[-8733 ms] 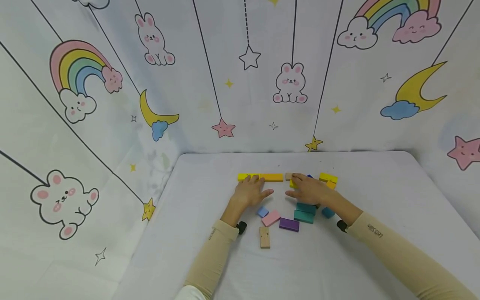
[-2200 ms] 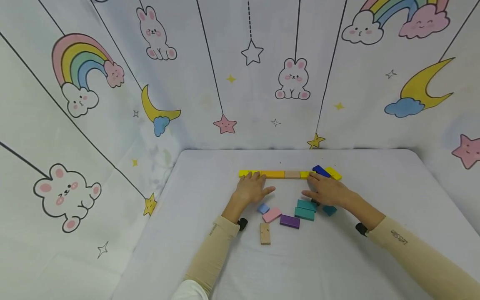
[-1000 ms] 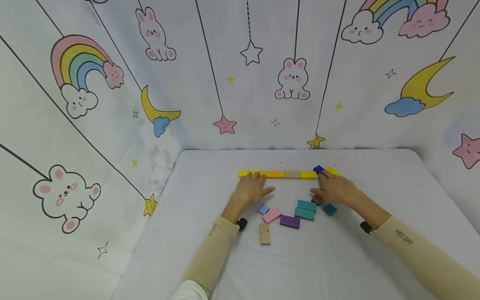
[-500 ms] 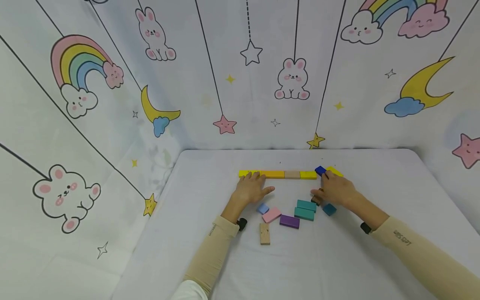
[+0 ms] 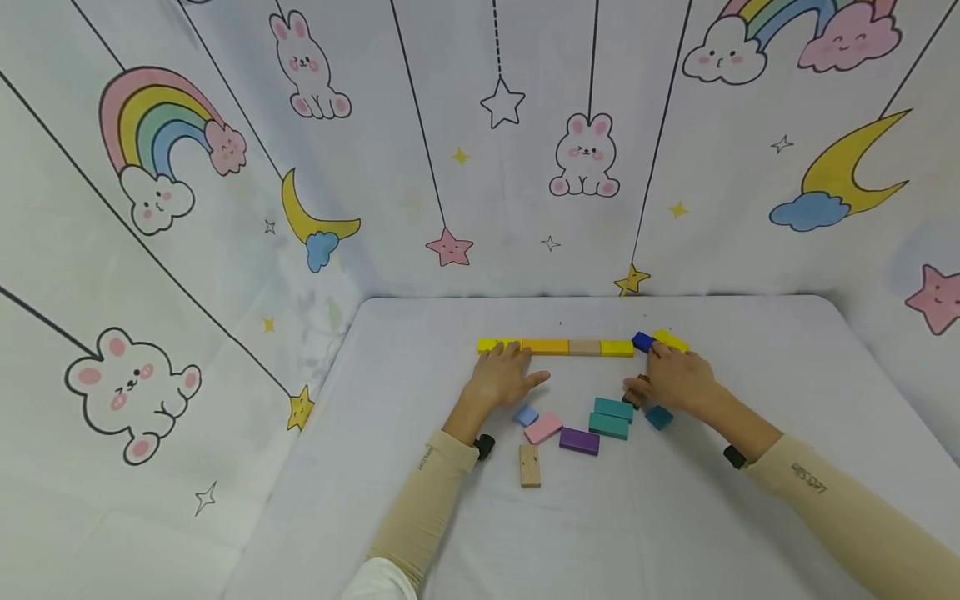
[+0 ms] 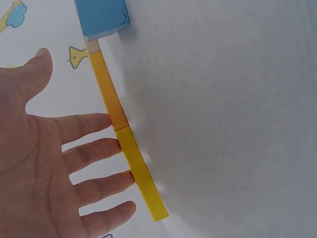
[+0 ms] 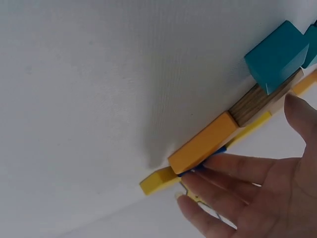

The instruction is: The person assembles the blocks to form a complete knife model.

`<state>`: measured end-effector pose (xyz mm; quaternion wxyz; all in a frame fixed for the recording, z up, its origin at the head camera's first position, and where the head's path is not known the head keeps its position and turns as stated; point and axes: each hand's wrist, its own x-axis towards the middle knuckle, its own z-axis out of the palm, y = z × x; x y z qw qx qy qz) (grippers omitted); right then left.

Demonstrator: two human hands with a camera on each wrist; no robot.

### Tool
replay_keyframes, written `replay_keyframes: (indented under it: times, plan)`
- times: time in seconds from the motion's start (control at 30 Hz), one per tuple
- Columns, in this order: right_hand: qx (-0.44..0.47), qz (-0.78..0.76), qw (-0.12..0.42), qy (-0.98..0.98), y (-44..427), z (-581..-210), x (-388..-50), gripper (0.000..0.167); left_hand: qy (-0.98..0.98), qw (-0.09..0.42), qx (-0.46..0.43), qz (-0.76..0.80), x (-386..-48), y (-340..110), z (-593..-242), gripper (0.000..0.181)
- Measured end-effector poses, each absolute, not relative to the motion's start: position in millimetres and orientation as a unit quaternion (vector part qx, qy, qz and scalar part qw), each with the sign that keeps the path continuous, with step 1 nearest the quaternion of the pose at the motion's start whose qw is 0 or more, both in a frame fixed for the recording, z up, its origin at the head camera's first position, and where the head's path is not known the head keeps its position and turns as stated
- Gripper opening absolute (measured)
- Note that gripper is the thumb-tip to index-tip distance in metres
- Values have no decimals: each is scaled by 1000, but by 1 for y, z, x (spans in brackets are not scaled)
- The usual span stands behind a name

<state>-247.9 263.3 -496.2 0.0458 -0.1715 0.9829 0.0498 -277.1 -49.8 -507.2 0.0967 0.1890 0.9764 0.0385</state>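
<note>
In the head view a straight row of blocks lies along the far part of the table: a yellow block [image 5: 491, 344], an orange block [image 5: 547, 347], a bare-wood block [image 5: 584, 347] and another yellow block [image 5: 617, 348]. My left hand [image 5: 498, 385] has its fingers extended, fingertips against the row's left part. Past the row's right end, my right hand [image 5: 684, 379] touches a dark blue block [image 5: 642, 341] with outstretched fingers. A loose yellow block [image 5: 671, 339] lies beside it. An orange block [image 7: 203, 144], hidden in the head view, shows near those fingers in the right wrist view.
Nearer me lie a brown block [image 5: 633, 398], teal blocks [image 5: 608, 426], a blue-green block [image 5: 659, 417], a purple block [image 5: 579, 441], a pink block [image 5: 543, 428], a light blue block [image 5: 527, 415] and a wooden block [image 5: 529, 466]. A patterned cloth [image 5: 517, 192] backs the white table.
The wood block and a yellow block have joined the row's right side. My right hand has moved right, and the dark blue block has turned and shifted slightly. My left hand stays put.
</note>
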Motion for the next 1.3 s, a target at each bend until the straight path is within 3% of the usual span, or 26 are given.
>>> replay_keyframes:
  times: [0.17,0.33,0.83,1.13,1.3]
  plan:
    - [-176,13,65,982,264,-495,-247,55,976,98,190,43,-277,-48,-505,77]
    - [-172,0,79,982,264,-491,-245,53,976,96,191,37,-277,-47,-505,77]
    - [-139,-41,81,986,277,-496,-245,66,976,96,190,40,-277,-47,-503,77]
    - [-168,-40,57,983,282,-501,-241,69,976,102,191,39,-277,-49,-503,77]
    - [-175,-48,51,982,288,-506,-240,81,976,102,191,39,-278,-50,-505,78]
